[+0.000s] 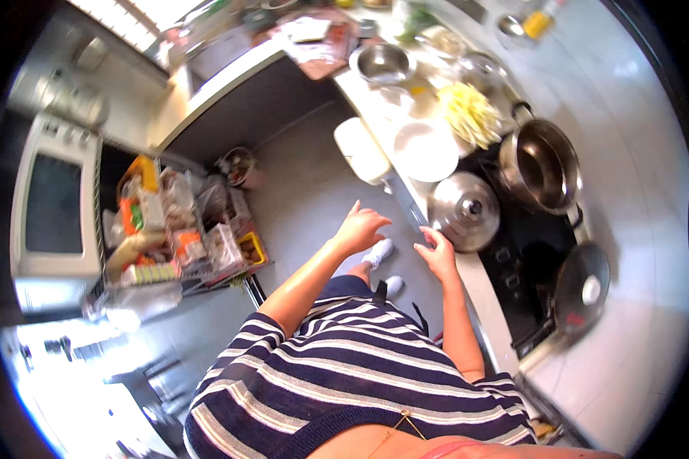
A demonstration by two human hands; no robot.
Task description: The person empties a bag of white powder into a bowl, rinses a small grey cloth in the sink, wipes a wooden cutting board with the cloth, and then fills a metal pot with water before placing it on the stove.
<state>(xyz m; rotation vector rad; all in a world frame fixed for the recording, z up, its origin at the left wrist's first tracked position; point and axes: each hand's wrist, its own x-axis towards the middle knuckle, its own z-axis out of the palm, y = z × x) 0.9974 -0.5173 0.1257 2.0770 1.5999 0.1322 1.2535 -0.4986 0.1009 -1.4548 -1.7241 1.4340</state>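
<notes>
My left hand (362,229) hangs over the floor in front of me, fingers apart and slightly curled, with nothing in it. Nearer the counter, my right hand (435,252) is also empty, its fingers spread beside a metal lid with a black knob (465,212). That lid lies near the counter's front edge, next to a round white bowl or plate (426,150). Behind them is a heap of pale yellow cut strips (468,115). A deep steel pot (540,166) with dark handles stands on the black cooktop (522,269).
A white container (362,150) juts from the counter's front. A dark pan or lid (583,287) leans at the wall side. A steel bowl (383,64) and a chopping board (321,66) are farther along. Wire shelving with packaged food (178,246) and a white oven (57,201) stand left.
</notes>
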